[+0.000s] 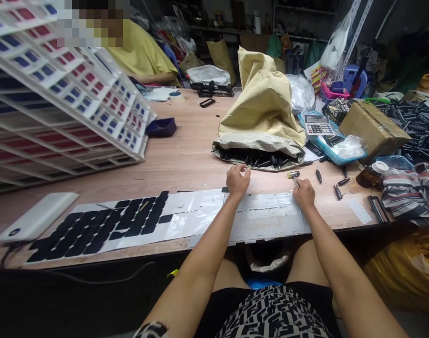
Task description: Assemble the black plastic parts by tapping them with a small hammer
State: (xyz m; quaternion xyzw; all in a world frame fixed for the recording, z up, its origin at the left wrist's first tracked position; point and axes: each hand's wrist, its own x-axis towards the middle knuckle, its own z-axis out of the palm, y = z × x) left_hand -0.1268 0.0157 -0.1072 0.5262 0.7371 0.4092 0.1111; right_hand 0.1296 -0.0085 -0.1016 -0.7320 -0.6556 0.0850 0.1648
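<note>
Gripping a hammer (293,174), the right hand (305,192) partly hides its handle (296,182).

The person wears a top (274,314) with a dense print of black and pale beige-grey, made of angular, blocky strokes that repeat across the front. A short sleeve (151,330) in similar dark and light tones shows at the left arm. The bottoms (207,307) are plain black and end above the knees. The forearms, the left hand (238,180), the right hand (305,192) and the thighs (230,276) are bare.
</note>
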